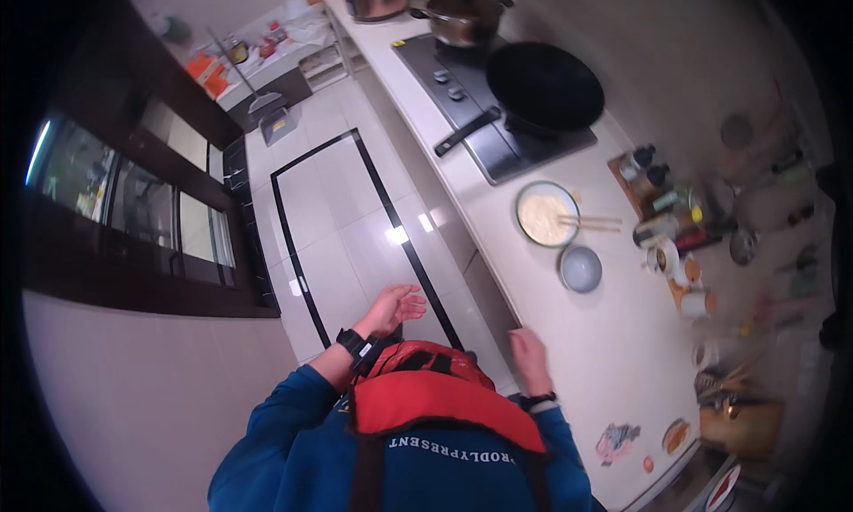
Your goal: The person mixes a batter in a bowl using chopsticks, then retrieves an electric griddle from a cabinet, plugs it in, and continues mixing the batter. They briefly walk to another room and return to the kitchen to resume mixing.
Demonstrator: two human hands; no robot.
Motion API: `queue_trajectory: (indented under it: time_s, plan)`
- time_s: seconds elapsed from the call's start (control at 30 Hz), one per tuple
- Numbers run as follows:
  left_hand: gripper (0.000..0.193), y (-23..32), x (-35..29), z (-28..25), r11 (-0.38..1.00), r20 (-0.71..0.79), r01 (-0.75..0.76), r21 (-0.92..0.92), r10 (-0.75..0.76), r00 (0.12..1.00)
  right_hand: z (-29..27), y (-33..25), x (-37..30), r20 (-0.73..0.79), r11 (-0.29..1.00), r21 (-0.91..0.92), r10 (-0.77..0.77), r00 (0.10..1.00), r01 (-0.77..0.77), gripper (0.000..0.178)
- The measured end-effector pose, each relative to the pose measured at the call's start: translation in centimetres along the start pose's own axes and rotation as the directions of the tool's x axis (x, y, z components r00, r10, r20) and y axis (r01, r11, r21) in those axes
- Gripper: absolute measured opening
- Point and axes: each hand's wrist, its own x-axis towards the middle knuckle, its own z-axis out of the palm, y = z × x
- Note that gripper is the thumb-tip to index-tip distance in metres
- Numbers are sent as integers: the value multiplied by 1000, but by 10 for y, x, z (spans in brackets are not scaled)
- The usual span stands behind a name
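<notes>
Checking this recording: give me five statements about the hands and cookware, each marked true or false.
1. Chopsticks extend over the rim of the bowl of pale mixture. True.
2. The left hand grips the frying pan. False: the left hand is away from it, with nothing visible in its grasp.
3. The black frying pan sits on the hob. True.
4. The grey bowl is on the floor. False: the grey bowl is on the counter.

Moderate indoor light, even on table point(577, 352). Glare spots on floor point(338, 192), just off centre toward 9 o'clock. Bright strip point(38, 153) between 9 and 10. Utensils point(745, 244) at 3 o'clock smeared. Fisheye bends edges; corners black.
</notes>
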Motion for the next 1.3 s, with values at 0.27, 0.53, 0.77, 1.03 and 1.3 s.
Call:
queue_trajectory:
  time_s: [0.27,0.53,0.77,1.03,1.3]
  plan:
    - [32,86,-34,-150,967,-134,-169,-193,144,980,159,-176,192,313,990,19,-141,939,142,25]
    - [80,265,-59,-264,897,566,-279,-342,434,700,303,-275,300,357,897,404,28,934,-181,19]
    - [65,361,-29,-281,869,557,-282,-406,480,678,333,-270,357,374,862,357,222,900,-361,12]
    - [29,417,102,-295,910,68,-402,-97,409,910,355,-211,452,323,354,760,522,789,-545,23]
    - [11,530,229,-271,998,221,-52,21,46,974,385,-142,559,257,-358,931,787,560,76,40]
